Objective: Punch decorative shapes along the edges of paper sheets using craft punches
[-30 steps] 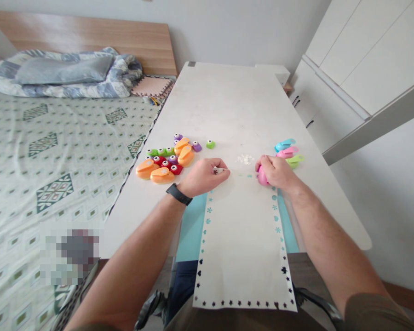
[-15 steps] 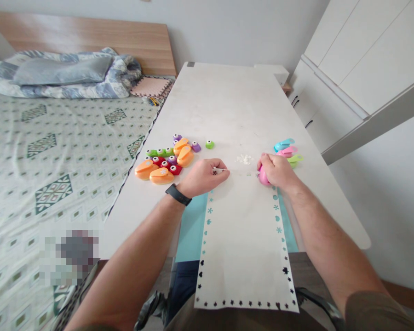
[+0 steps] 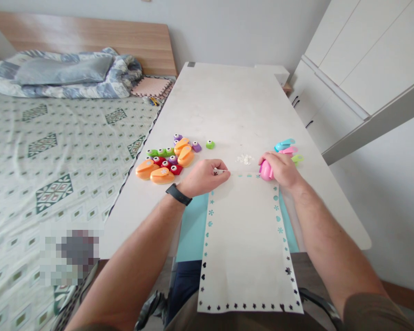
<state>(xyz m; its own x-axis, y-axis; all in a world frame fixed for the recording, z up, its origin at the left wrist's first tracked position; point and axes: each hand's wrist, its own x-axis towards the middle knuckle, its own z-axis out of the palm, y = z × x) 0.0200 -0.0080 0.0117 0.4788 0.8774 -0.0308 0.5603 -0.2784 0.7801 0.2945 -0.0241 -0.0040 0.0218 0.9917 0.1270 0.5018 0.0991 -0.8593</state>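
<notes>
A long white sheet of paper (image 3: 244, 239) with shapes punched along its edges reaches from the table over its front edge toward my lap. My left hand (image 3: 207, 176) pinches its far left corner between thumb and fingers. At the far right corner my right hand (image 3: 282, 168) is closed around a pink craft punch (image 3: 267, 171), which sits against the paper's edge. Underneath the paper lies a light blue sheet (image 3: 193, 230), showing at both sides. Small white paper scraps (image 3: 245, 159) form a loose pile just beyond the far edge.
Orange craft punches (image 3: 163, 175) and small green, red and purple punches (image 3: 165, 164) cluster at the left on the white table (image 3: 234, 105). Beyond my right hand lie blue (image 3: 284, 145), pink and green punches. A bed (image 3: 65, 151) stands left, a white cabinet (image 3: 331, 101) right.
The pink punch has tilted up and shifted slightly in my right hand, showing more of its body. The paper's near end has moved a little to the right. My left hand has hardly moved.
</notes>
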